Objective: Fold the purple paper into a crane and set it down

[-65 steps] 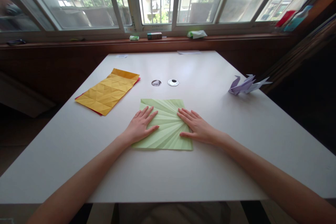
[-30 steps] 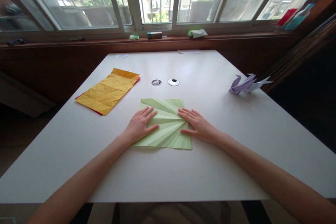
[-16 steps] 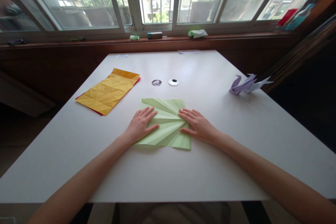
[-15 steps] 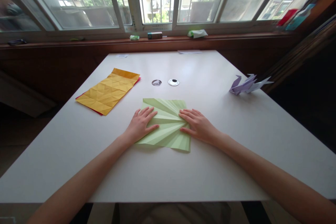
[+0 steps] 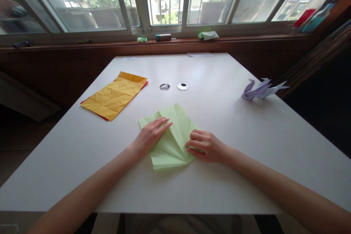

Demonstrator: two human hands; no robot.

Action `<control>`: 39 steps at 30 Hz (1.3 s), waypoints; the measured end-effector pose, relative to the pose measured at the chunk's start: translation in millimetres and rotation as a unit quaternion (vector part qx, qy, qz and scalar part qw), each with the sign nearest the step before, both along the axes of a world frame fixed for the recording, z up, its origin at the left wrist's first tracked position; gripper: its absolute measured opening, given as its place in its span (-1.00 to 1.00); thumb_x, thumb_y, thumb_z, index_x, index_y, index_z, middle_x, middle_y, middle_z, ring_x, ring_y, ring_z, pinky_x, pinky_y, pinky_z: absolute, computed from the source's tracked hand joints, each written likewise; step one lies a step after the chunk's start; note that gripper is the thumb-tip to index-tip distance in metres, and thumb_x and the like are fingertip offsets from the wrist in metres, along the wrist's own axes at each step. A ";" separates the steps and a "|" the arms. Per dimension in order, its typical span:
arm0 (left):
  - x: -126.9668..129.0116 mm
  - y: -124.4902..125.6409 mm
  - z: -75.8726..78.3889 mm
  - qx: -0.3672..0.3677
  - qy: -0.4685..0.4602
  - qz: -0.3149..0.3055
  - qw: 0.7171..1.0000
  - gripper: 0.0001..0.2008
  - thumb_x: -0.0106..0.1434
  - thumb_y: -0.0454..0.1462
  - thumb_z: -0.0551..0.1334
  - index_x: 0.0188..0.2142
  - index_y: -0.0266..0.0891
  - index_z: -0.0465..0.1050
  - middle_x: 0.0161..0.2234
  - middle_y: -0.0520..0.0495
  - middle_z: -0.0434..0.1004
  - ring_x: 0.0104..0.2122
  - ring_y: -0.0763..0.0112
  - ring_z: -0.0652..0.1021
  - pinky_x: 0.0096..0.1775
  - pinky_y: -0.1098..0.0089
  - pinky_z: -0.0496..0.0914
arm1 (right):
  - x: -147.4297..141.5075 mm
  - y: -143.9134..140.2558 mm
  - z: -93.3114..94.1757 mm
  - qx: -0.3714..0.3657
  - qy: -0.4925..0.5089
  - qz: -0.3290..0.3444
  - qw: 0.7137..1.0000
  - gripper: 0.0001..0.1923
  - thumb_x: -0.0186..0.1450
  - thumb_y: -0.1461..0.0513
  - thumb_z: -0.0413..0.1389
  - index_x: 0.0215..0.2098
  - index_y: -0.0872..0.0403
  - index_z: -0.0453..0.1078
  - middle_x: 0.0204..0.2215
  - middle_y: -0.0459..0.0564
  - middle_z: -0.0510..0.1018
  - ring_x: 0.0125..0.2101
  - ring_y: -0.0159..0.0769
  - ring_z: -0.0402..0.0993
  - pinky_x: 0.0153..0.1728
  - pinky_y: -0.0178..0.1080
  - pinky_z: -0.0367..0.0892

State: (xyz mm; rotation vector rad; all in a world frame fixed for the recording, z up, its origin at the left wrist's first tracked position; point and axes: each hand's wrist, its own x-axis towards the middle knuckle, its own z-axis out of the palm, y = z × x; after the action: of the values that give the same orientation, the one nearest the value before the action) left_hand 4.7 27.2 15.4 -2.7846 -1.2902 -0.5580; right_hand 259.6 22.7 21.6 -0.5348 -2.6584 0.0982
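A light green sheet of paper point(image 5: 177, 128), marked with creases fanning out, lies turned at an angle on the white table. Over its left part rests my left hand point(image 5: 153, 132), fingers stretched out and its thumb not clearly visible. My right hand point(image 5: 206, 144) has curled fingers closed on the paper's right side, where the creases come together low down. Part of the sheet is covered by both hands.
Yellow creased paper point(image 5: 113, 95) lies at the left over a red sheet point(image 5: 103, 118). Folded purple paper birds point(image 5: 256, 89) stand near the right edge. Two round table inserts point(image 5: 182, 86) sit ahead. Small packets point(image 5: 208, 35) line the window ledge point(image 5: 115, 45).
The green paper has been turned, so its creases meet lower down. My right hand has gone from lying flat to curled on the paper. My left hand has shifted slightly right.
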 end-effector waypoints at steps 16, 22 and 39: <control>3.6 -6.0 4.1 -0.154 0.053 -0.024 0.986 -0.18 0.11 0.18 0.08 0.25 -0.17 -0.03 0.27 -0.16 -0.05 0.26 0.07 0.00 0.20 -0.02 -0.03 | 0.2 -2.0 1.8 -0.049 0.053 -0.010 0.997 -0.82 0.28 0.24 -0.02 -0.40 0.08 0.40 -0.64 -0.09 0.37 -0.58 -0.41 0.27 -0.54 -0.34 0.17; 0.4 -3.4 9.8 -0.201 0.065 -0.078 0.974 -0.41 0.21 0.07 0.06 0.20 0.08 0.05 0.29 0.00 -0.12 0.28 0.14 -0.05 0.20 -0.02 -0.11 | 4.2 4.7 1.2 -0.169 0.170 -0.161 0.957 -0.82 0.27 0.19 -0.01 -0.28 0.06 0.41 -0.50 -0.04 0.52 -0.49 -0.36 0.44 -0.42 -0.28 0.36; 0.5 -3.4 9.3 -0.208 0.033 -0.092 0.973 -0.54 0.25 -0.01 0.08 0.14 0.08 0.19 0.27 -0.03 -0.01 0.26 0.12 0.00 0.19 -0.05 -0.10 | 10.9 21.7 8.3 -0.536 0.301 -0.309 0.726 -0.43 0.02 0.02 0.25 -0.08 0.13 0.36 -0.38 0.05 0.57 -0.46 -0.24 0.49 -0.49 -0.25 0.40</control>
State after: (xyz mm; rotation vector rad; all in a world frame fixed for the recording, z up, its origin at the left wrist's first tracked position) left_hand 5.2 23.8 24.7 -3.2532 -1.2711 -0.2125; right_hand 270.5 44.4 29.9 -1.3947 -1.4303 1.3752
